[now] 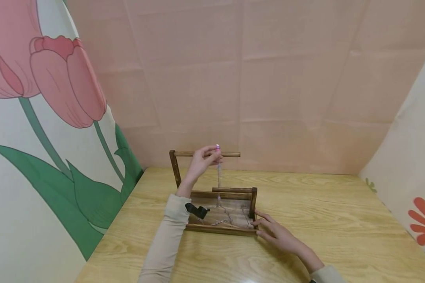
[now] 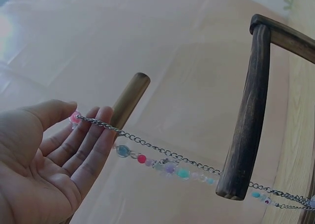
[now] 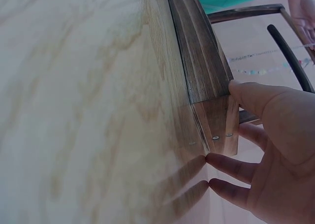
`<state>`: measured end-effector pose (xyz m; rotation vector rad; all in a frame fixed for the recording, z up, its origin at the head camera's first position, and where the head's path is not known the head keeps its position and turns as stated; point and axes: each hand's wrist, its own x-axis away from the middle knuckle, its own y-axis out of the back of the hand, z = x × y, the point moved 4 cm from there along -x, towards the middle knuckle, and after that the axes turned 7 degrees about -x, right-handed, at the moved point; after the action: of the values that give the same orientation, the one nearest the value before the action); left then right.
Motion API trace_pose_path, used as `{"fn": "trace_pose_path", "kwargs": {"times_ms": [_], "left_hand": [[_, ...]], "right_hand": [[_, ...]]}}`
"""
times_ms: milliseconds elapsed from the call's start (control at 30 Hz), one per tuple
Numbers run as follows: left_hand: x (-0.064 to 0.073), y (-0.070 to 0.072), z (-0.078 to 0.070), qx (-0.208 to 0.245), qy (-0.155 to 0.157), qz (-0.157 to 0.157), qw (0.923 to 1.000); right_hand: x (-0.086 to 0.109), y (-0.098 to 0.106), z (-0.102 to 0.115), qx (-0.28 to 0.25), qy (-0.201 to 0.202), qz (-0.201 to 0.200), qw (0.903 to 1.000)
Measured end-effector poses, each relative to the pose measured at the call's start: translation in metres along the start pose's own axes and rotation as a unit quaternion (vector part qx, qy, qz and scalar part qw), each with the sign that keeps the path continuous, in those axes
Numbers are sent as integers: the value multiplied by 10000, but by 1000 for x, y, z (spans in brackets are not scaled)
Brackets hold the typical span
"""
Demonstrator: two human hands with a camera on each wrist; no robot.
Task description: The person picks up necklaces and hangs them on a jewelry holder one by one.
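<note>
As I watch remotely, the beaded chain (image 1: 219, 173) hangs straight down from my pinching left hand (image 1: 203, 159) into the wooden tray (image 1: 226, 229) (my unclenched right hand (image 1: 278, 235) touches its corner).

The place looked like a small booth screened with hangings; a pink sheet (image 1: 287, 82) closed the far side, its fold creases showing in a rough grid; a white left panel (image 1: 74, 145) bore large pink tulips (image 1: 69, 82) and green leaves (image 1: 95, 184); a pale right panel (image 1: 418, 137) bore a red flower (image 1: 423, 222); a wood-grained worktop (image 1: 340, 228) spanned the space between; whether this was within a home, shop or office could not be told.
</note>
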<state>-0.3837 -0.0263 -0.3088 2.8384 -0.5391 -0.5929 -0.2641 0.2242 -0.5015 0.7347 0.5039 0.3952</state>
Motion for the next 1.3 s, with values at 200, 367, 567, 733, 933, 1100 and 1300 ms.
{"fn": "trace_pose_path", "kwargs": {"times_ms": [200, 367, 567, 733, 933, 1100, 1300], "left_hand": [[1, 4, 1, 2, 17, -116, 9999], [2, 7, 1, 56, 13, -133, 9999], [4, 11, 2, 145, -35, -199, 9997], [5, 13, 1, 90, 34, -278, 9996], [6, 15, 0, 88, 26, -293, 9995], [8, 17, 1, 142, -5, -318, 9994], [10, 19, 2, 29, -24, -359, 9993]], "right_hand": [[0, 0, 2, -57, -58, 30, 10000], [1, -1, 1, 2, -81, 11, 10000], [1, -1, 0, 46, -133, -8, 9999], [1, -1, 0, 38, -120, -11, 9999], [1, -1, -1, 45, -95, -59, 9999], [1, -3, -5, 129, -118, -74, 9998], [1, -3, -5, 82, -92, -76, 9999]]}}
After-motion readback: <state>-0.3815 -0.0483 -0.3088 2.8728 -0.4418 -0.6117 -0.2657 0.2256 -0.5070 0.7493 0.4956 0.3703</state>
